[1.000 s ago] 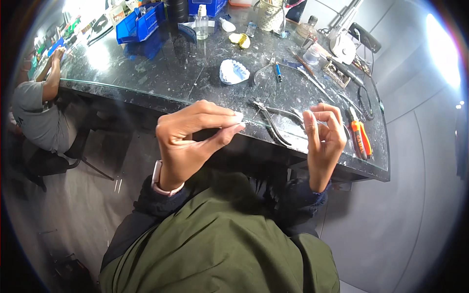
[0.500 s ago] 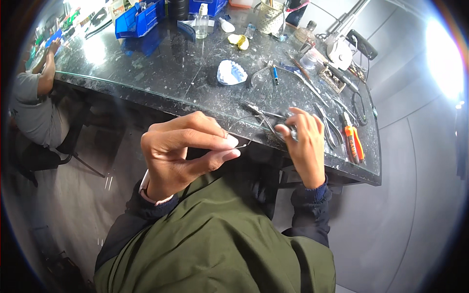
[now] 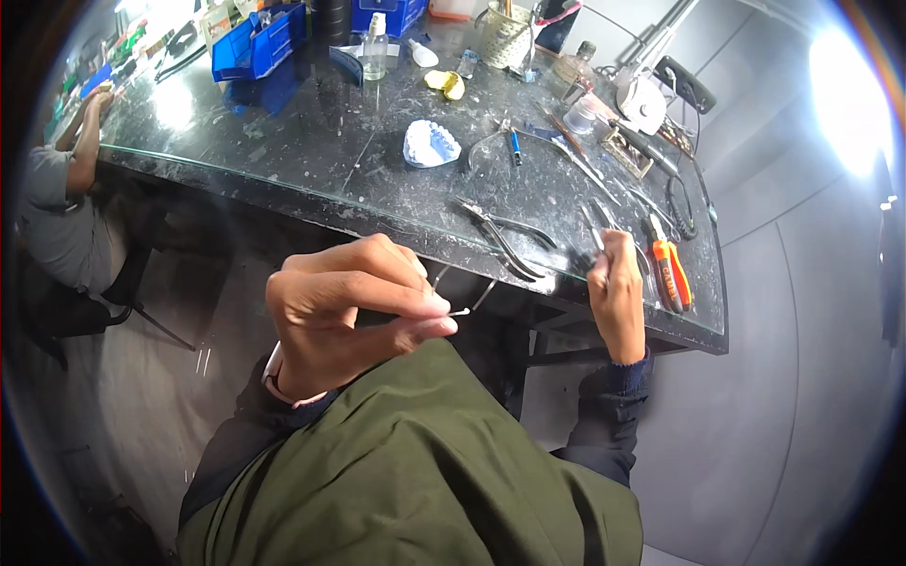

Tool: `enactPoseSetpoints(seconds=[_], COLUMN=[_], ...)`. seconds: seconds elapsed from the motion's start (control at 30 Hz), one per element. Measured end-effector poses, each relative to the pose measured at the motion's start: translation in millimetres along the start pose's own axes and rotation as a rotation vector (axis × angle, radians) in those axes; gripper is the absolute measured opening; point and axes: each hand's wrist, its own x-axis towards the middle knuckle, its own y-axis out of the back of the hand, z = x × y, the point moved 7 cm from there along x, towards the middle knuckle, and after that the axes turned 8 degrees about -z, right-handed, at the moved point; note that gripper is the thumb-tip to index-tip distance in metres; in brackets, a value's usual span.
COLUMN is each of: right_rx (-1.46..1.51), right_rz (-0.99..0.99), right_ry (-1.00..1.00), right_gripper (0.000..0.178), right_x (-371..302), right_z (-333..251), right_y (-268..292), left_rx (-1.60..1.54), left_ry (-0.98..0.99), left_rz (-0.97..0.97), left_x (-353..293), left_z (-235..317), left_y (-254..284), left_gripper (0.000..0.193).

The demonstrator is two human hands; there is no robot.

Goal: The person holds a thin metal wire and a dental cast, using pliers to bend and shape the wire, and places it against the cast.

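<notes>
A big dark bench (image 3: pixel 311 141) with a shiny speckled top fills the upper part of the view. A person in a grey shirt (image 3: pixel 52 217) sits at its far left end. Blue bins (image 3: pixel 255 42) stand at the back of the bench, near a clear bottle (image 3: pixel 375 47) and a mesh cup (image 3: pixel 507 33) with tools in it. A white and blue teeth model (image 3: pixel 431 144) lies in the middle of the bench. Grey pliers (image 3: pixel 505 241) lie near the front edge, and a tool with an orange handle (image 3: pixel 672 274) lies to their right. The left hand (image 3: pixel 344 316) is held up in front of the green jacket (image 3: pixel 406 472), below the bench edge. Its grip is pinched tight on a tiny thin white piece (image 3: pixel 460 312) between thumb and finger; it looks like a bit of wire, but it is too small to be sure. The right hand (image 3: pixel 615 297) is at the front edge of the bench, just beside the orange-handled tool. Its grip is closed around a thin metal tool (image 3: pixel 595 236) that sticks up from the fist.
</notes>
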Motion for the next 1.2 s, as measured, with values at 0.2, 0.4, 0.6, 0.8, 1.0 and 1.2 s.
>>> enactPoseSetpoints(seconds=[0.2, 0.4, 0.6, 0.8, 1.0, 1.2], right_rx=[0.633, 0.507, 0.636, 1.305, 1.198, 1.171], right_rz=[0.3, 0.531, 0.51, -0.03, -0.421, -0.46], right_ry=[0.393, 0.421, 0.524, 0.298, 0.316, 0.321], right_gripper=[0.043, 0.027, 0.029, 0.014, 0.014, 0.015], right_x=[-18, -5, -6, 5, 9, 4], right_z=[-74, -114, -118, -118, -125, -123], right_y=[12, 28, 22, -5, -21, -30], left_rx=[-0.081, -0.052, -0.077, 0.029, 0.271, 0.344], left_ry=[-0.047, -0.049, 0.001, -0.038, 0.017, -0.035], left_rz=[-0.046, -0.092, -0.158, -0.283, -0.732, -0.666], left_x=[1, 2, 0, 12, 18, 13], left_z=[3, 8, 14, 22, 9, 14], left_y=[-14, -23, -25, -15, -38, -39], left_gripper=[0.023, 0.025, 0.028, 0.026, 0.02, 0.027])
